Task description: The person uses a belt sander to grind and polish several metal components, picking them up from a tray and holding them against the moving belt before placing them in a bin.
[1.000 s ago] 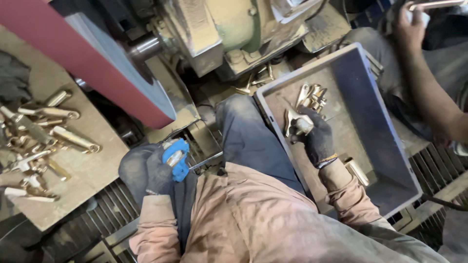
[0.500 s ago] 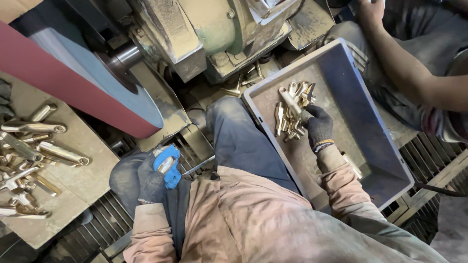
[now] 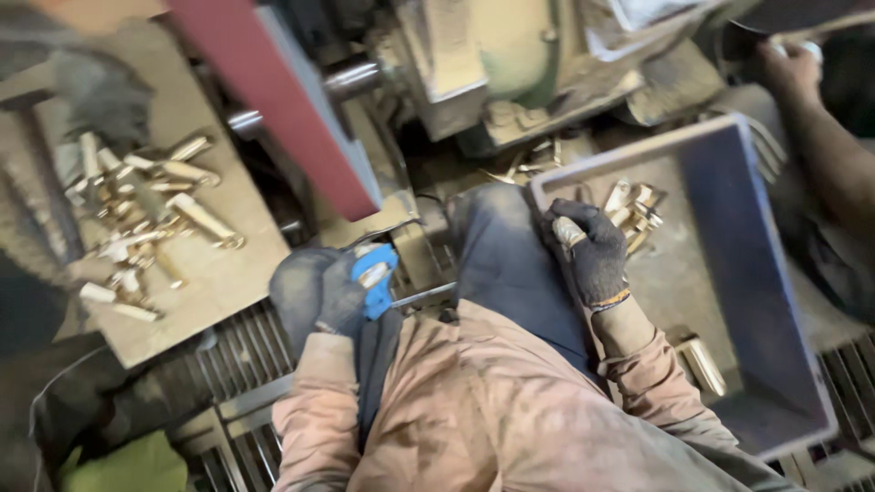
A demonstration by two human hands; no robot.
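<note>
I judge this the pick-up step: my right hand (image 3: 592, 251) is closed on 1 brass part (image 3: 570, 232) at the near corner of the grey bin (image 3: 756, 273). My left hand (image 3: 342, 292), left of the bin, grips a blue-handled tool (image 3: 374, 273). Lifting the part clear calls for a firm hold.

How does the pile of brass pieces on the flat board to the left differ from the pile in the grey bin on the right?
The board pile is spread wide over a flat tan board, with no hand on it; the bin pile is a small cluster in one corner of the walled grey bin. The gloved right hand holds one piece at the bin pile. The left hand grips a blue object. Both piles are shiny brass-coloured.
</note>
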